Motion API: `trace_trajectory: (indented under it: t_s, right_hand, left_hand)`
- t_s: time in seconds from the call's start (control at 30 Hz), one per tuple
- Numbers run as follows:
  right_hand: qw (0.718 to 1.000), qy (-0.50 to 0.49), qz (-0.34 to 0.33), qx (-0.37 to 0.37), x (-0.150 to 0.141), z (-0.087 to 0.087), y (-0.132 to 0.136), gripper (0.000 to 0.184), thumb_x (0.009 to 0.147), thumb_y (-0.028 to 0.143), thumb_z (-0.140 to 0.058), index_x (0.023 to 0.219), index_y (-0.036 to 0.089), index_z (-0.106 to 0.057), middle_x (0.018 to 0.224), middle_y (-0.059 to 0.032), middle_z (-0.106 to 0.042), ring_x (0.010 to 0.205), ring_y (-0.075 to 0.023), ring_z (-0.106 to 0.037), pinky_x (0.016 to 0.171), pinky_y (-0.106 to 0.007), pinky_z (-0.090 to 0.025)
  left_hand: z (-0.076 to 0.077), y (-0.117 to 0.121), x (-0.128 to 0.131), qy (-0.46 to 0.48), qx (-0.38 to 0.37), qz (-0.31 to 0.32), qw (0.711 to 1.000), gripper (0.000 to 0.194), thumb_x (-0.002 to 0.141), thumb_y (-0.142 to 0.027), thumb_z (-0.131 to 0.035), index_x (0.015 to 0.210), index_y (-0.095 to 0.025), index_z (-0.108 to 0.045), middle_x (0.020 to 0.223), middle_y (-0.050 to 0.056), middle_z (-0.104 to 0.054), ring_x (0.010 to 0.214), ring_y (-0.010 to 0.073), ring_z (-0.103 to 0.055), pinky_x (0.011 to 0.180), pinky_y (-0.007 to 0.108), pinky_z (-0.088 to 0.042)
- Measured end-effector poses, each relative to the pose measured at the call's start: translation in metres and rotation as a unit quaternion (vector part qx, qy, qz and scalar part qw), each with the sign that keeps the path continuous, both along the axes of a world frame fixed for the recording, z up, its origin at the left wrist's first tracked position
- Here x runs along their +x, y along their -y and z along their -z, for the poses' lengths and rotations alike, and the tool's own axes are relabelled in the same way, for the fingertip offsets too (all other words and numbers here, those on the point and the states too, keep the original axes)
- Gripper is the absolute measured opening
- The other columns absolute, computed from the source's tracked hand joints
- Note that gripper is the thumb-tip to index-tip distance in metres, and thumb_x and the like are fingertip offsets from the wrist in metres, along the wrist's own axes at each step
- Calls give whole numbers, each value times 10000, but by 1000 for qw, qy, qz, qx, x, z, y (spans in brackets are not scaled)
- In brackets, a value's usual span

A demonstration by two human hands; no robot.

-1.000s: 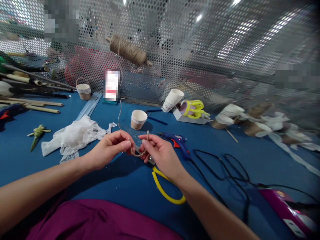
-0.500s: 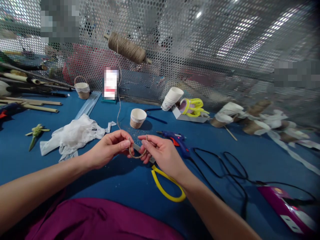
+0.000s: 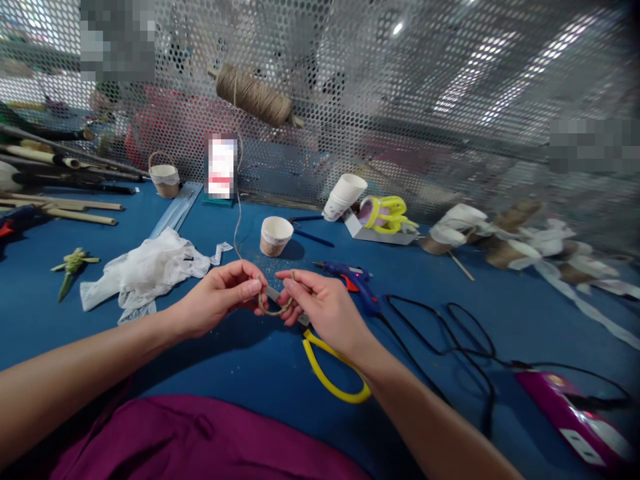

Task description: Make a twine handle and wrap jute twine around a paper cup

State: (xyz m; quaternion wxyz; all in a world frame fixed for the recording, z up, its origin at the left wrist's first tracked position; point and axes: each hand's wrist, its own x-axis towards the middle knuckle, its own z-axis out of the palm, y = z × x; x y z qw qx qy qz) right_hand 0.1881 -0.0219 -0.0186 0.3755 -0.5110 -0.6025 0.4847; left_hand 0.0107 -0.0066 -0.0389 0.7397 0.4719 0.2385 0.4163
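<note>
String (image 3: 274,312): we see it brown, thin, twisted.
Loop: it sags open between our left hand (image 3: 227,293) and our right hand (image 3: 320,303).
Long part: from our left hand it rises, slightly wavy.

Compared with the earlier view, the cord (image 3: 273,313) is now making a rounder curve between the left hand (image 3: 235,292) and the right hand (image 3: 320,307). Its tip is standing less high. The camera is shifting slightly, so the twine spool (image 3: 253,97) is appearing a little higher.
</note>
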Motion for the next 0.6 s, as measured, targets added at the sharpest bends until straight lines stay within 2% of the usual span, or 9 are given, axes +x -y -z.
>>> trace_trajectory:
  t_s: [0.2,0.37,0.5,0.6]
  right_hand:
    - [998,-39,55,4,-1,0,-4,143,810,276,-523,859,148,-563,591,45,-582,444,-82,-593,451,-205,-525]
    - [996,-76,47,-10,-4,5,-3,202,784,344,-574,726,155,-529,629,19,-608,485,-99,-617,491,-228,-535]
    - [988,-149,19,-41,-4,8,-3,286,782,433,-565,812,149,-574,703,-22,-627,580,-123,-635,523,-245,-532]
    - [975,-212,40,-58,0,5,-7,364,799,494,-509,848,144,-597,751,-53,-631,642,-131,-626,551,-254,-527]
  left_hand:
    - [4,-1,1,-13,8,-30,999,268,663,-301,-734,838,-141,-609,765,5,-626,669,96,-565,655,233,-448]
    - [7,1,4,-61,1,-22,998,202,632,-217,-747,748,-129,-606,716,-11,-624,651,91,-555,654,234,-437]
    - [7,-3,3,-43,-34,-54,997,234,635,-296,-744,680,-121,-595,648,-13,-622,584,92,-575,626,236,-451]
    - [5,-7,0,-22,-72,-45,996,271,613,-314,-761,693,-118,-592,644,-5,-630,549,95,-587,587,232,-461]
